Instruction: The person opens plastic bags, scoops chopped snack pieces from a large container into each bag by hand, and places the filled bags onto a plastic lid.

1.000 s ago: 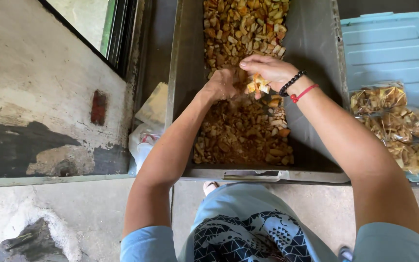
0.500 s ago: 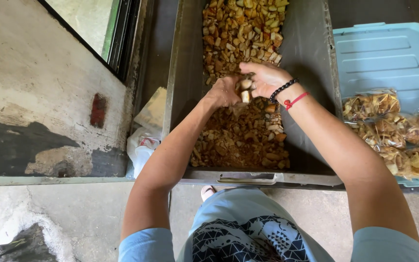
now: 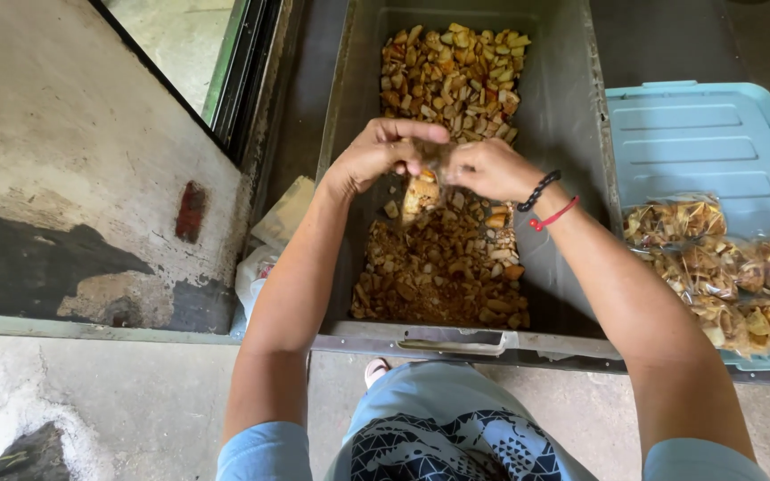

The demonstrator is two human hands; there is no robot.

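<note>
Two hands, the left hand (image 3: pixel 376 156) and the right hand (image 3: pixel 485 167), are now lifting higher over the grey bin (image 3: pixel 563 116) than a moment ago, both closing on a small clear bag (image 3: pixel 421 191) of chips, so packing is going on.

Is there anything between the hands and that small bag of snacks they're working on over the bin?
Nothing visible. Both the left hand and right hand already grip the small bag directly, above the bin.
</note>
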